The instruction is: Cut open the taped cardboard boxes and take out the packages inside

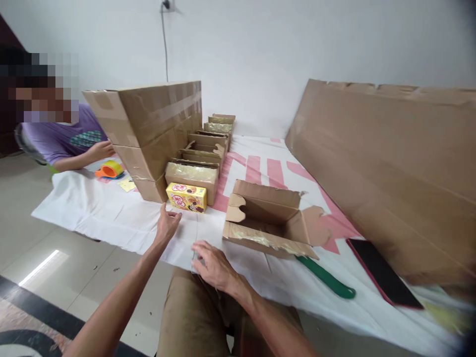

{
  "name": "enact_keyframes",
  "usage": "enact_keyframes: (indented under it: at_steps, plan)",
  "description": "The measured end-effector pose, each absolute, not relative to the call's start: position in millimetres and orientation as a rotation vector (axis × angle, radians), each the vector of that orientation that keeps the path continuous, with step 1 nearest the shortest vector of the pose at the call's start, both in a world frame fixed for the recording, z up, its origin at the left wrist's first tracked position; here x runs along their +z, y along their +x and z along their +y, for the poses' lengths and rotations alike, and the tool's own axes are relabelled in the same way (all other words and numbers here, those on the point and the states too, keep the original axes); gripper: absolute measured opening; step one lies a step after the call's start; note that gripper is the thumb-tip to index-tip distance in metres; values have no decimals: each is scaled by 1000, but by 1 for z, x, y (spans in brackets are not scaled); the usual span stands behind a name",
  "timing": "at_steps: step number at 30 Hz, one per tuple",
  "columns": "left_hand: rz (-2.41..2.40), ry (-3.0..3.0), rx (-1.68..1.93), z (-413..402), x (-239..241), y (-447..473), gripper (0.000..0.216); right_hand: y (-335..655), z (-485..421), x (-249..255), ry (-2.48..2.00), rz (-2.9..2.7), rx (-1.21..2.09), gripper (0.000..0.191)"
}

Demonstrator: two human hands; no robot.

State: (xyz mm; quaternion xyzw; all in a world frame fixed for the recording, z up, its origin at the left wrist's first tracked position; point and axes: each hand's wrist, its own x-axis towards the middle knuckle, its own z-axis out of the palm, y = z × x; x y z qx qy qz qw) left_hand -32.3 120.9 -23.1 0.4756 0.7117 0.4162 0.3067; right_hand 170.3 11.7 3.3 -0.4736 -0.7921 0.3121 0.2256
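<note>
My left hand (169, 225) is open, thumb and fingers apart, just in front of a small yellow snack box (186, 198) that lies on its side on the table. I cannot see it clearly touching the box. My right hand (212, 263) is curled at the table's front edge, fingertips and thumb close together. A faint thin, see-through thing seems to be at its fingers, too unclear to name. To its right rests an open cardboard carton (267, 235) with its flaps spread and clear tape along the front edge; no contents show inside.
Taped cartons (148, 119) are stacked at left, beside a row of smaller open cartons (193, 171). An orange tape dispenser (109, 170) lies near a person in purple (70, 134). A green handle (327, 278), a dark phone (385, 272) and a large cardboard sheet (386, 168) are at right.
</note>
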Motion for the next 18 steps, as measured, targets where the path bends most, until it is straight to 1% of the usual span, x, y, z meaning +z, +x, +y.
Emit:
enact_keyframes:
  at_steps: [3,6,9,12,13,16,18]
  plan:
    - [1753,1509,1050,81,-21,-21,70,225,-30,31,-1146,-2330,1106,35]
    - [1517,1729,1012,48,-20,-2,61,298,-65,55,-1274,-2399,1189,30]
    - [1336,1783,1023,31,-20,20,64,375,-86,58,-1534,-2277,1035,23]
    - [1251,1709,1031,32,-15,40,80,433,-86,47,-1730,-1977,765,28]
    - [1234,1664,1030,36,-12,47,87,444,-80,43,-1757,-1874,661,35]
    - [1188,1515,1038,49,3,71,100,449,-48,34,-1704,-1716,462,76]
    - [1126,1443,1066,56,13,89,100,433,-25,30,-1596,-1726,429,87]
